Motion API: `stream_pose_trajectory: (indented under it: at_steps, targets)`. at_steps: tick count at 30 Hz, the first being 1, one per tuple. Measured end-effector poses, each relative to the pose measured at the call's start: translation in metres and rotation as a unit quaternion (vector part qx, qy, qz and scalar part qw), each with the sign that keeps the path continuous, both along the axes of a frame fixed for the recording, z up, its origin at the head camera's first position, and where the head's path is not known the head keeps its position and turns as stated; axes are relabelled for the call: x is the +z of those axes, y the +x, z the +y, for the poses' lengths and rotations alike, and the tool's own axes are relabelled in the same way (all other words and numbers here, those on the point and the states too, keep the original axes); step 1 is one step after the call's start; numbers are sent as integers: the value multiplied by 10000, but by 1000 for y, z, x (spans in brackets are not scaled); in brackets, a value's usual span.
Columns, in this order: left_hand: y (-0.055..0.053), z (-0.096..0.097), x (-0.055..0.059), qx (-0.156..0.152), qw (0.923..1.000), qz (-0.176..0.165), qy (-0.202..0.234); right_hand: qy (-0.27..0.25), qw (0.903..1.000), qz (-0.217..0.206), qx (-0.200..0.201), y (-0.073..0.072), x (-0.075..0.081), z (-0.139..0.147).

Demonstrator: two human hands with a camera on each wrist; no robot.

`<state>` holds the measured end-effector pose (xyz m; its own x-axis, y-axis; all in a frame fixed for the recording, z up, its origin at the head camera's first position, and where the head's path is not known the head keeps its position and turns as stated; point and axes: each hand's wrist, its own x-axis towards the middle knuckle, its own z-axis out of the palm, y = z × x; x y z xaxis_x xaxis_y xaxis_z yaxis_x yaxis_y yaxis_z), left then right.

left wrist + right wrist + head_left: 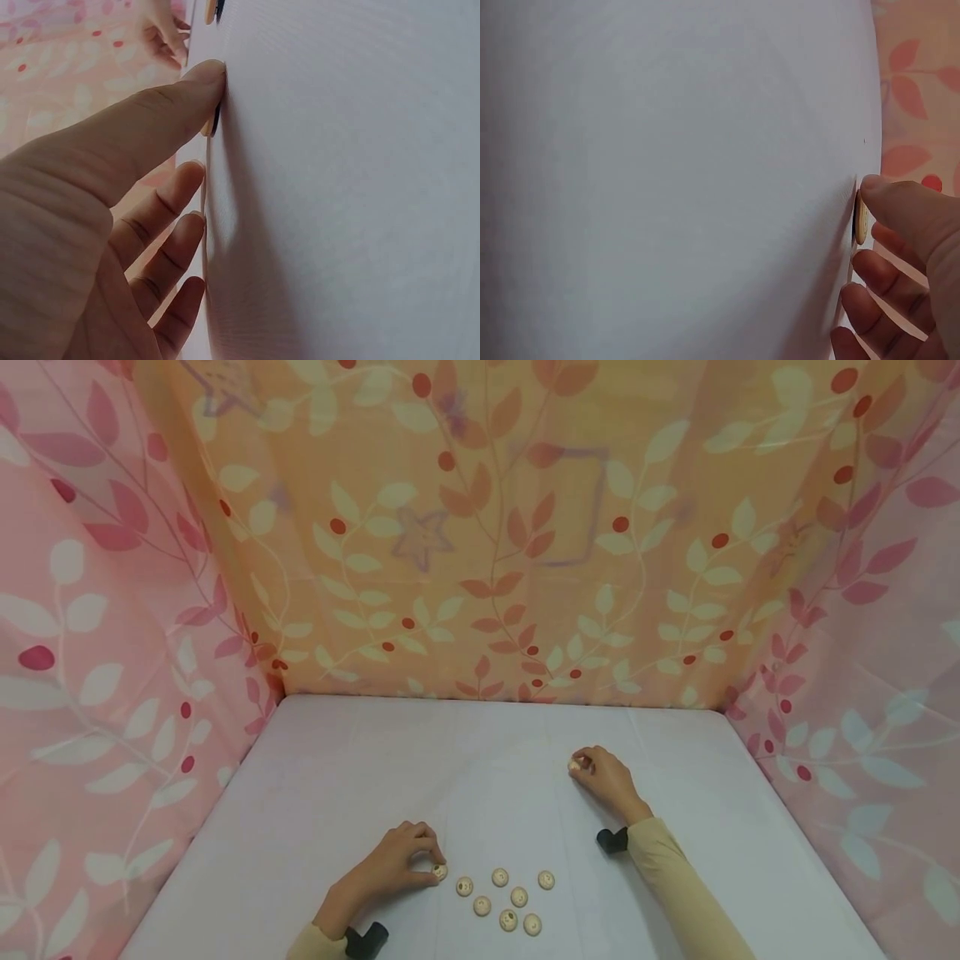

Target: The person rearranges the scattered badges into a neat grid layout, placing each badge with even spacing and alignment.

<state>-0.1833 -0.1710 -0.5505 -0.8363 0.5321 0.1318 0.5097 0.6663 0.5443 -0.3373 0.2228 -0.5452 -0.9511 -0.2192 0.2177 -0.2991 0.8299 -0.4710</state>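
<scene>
Near the front of the white table, my left hand point(397, 862) has its thumb and index finger at opposite edges of a small round wooden disc point(440, 872) with dark marks on its face. In the left wrist view the thumb covers much of that disc point(211, 124), which lies flat on the cloth. Farther back and to the right, my right hand point(606, 781) pinches another wooden disc point(574, 767). The right wrist view shows this disc point(861, 217) low against the tabletop, beneath the thumb; the index finger is partly hidden.
Several similar discs point(508, 920) lie loosely grouped just right of the left hand. A white cloth covers the table point(360, 760). Leaf-patterned curtains point(487, 527) rise along its back and both sides. A black wrist mount point(367, 941) sits at each sleeve.
</scene>
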Motion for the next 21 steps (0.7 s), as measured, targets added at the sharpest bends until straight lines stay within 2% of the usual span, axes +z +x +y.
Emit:
stream_pose_trajectory:
  at_steps: [11,21]
  targets:
    - [1,0,3,17,9999,-106,-52,-112,9999,-35,-45,17,-2,2]
    - [0,-1,0,57,10000,-22,-33,-69,10000,41,-31,29,-1,3]
